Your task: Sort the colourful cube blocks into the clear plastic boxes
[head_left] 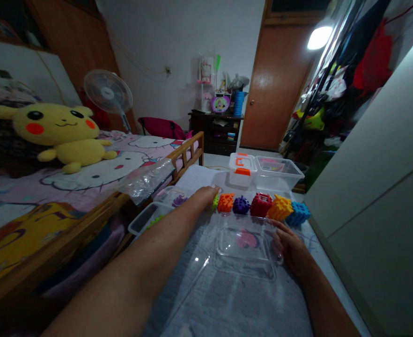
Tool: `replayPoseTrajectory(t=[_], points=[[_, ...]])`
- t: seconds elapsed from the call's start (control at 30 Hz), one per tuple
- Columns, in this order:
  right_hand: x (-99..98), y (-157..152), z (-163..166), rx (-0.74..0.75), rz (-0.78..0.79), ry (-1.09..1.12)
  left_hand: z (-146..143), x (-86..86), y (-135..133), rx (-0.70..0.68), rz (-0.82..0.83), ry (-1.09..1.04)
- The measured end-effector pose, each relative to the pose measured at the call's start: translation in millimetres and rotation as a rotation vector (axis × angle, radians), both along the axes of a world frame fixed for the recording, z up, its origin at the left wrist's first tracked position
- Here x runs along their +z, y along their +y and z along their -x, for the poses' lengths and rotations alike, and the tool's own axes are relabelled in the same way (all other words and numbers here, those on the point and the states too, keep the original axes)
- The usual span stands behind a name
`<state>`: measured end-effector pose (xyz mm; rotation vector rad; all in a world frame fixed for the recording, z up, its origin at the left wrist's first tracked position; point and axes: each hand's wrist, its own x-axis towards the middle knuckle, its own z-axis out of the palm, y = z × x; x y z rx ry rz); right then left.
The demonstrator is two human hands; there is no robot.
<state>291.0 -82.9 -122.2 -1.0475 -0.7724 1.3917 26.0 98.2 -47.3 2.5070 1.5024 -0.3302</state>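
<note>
My left hand (206, 193) is stretched far forward, fingers loosely bent and resting on the green block (215, 201) at the left end of the row; I am touching it, but I cannot tell whether I have actually closed around it, since my own knuckles hide the grip. The blocks stand side by side in a line across the grey mat (234, 299): orange block (225, 202), purple block (241, 205), red block (261, 204), yellow block (280, 208) and blue block (298, 213), each touching or just beside its neighbour, which keeps every colour in plain sight and within one reach. My right hand (290, 247) lies flat and released, its fingers on the right edge of the clear lid (246, 247) that sits just in front of the row, as I judge it to keep that light plastic from sliding. Behind the blocks stand a small box with orange clasps (241, 169) and an open clear tub (278, 172), set back out of the way. To my left another clear tray (149, 220) with a few pieces sits near the wooden bed frame (187, 152), and a yellow plush toy (61, 133) rests on the bed.
</note>
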Motion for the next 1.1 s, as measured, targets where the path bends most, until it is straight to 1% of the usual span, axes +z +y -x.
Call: replayPoseTrajectory(t=[0.1, 0.23, 0.33, 0.4, 0.43, 0.5, 0.53, 0.6, 0.67, 0.77, 0.87, 1.0, 1.1], points=[[-1.0, -0.1, -1.1, 0.018, -0.009, -0.002, 2.4, 17.1, -1.4, -0.008, -0.038, 0.049], [-0.6, 0.0, -1.4, 0.025, -0.017, 0.001, 7.1, 49.0, -9.5, -0.022, -0.103, 0.058], [1.3, -0.1, 0.1, 0.012, -0.014, 0.006, 5.9, 68.8, -29.7, -0.082, -0.147, 0.000], [3.6, -0.4, 1.8, 0.006, -0.016, 0.002, 0.5, 74.5, -50.4, -0.171, -0.148, -0.074], [4.8, -0.6, 2.7, 0.004, -0.016, -0.002, -3.6, 74.7, -61.8, -0.240, -0.134, -0.133], [6.9, -1.0, 4.0, -0.002, -0.010, -0.009, -14.0, 70.9, -83.9, -0.371, -0.097, -0.228], [7.4, -1.1, 4.3, -0.004, -0.006, -0.009, -20.0, 67.6, -93.5, -0.412, -0.074, -0.250], [7.2, -1.0, 4.0, -0.001, -0.004, 0.000, -32.5, 59.9, -108.3, -0.453, -0.033, -0.248], [5.5, -0.7, 3.2, 0.001, -0.018, 0.009, -45.0, 52.4, -116.8, -0.474, 0.006, -0.212], [2.9, -0.3, 2.2, 0.011, -0.030, 0.016, -61.3, 41.5, -120.5, -0.512, 0.048, -0.168], [2.7, -0.6, 3.1, 0.035, -0.031, 0.018, -73.5, 27.7, -118.4, -0.522, 0.066, -0.159], [5.3, -1.7, 6.1, 0.077, -0.014, -0.001, -84.4, 5.4, -115.0, -0.492, 0.066, -0.217], [6.5, -2.5, 7.5, 0.091, 0.004, 0.000, -89.1, -7.6, -115.6, -0.489, 0.055, -0.255]])
